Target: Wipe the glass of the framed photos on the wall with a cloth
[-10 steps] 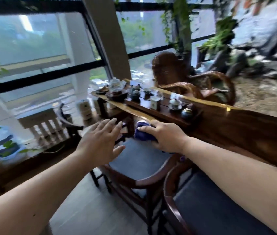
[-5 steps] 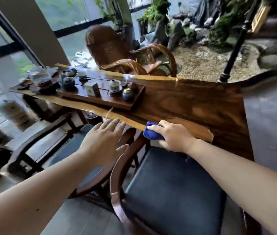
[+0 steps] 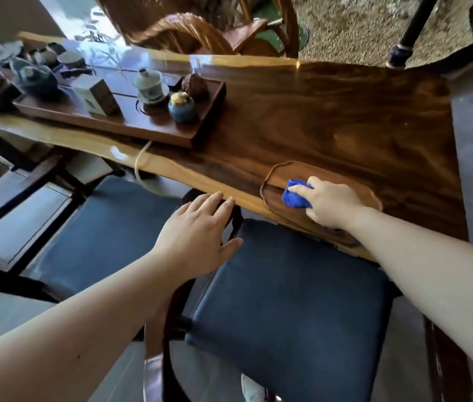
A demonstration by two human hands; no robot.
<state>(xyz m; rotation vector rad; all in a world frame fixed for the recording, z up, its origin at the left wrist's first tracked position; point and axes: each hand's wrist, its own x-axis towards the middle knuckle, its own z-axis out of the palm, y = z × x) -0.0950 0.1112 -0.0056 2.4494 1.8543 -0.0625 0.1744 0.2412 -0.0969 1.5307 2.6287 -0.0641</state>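
Note:
A crumpled blue cloth point(image 3: 294, 197) is gripped in my right hand point(image 3: 328, 201), which rests over a shallow oval wooden tray point(image 3: 273, 175) on the long wooden table point(image 3: 345, 117). My left hand point(image 3: 200, 236) hovers flat with spread fingers just in front of the table's near edge, above the gap between two chairs, and holds nothing. No framed photos or wall are in view.
A tea tray point(image 3: 130, 126) with a teapot point(image 3: 33, 78), lidded cup point(image 3: 148, 84), small jar point(image 3: 181, 107) and box point(image 3: 96, 95) sits at the table's left. Two dark-cushioned chairs point(image 3: 287, 309) stand below me. A wooden armchair point(image 3: 200, 30) and gravel lie beyond.
My view has swung from the window down to the table. My right hand moved with the cloth onto the oval tray; my left hand stayed open beside it.

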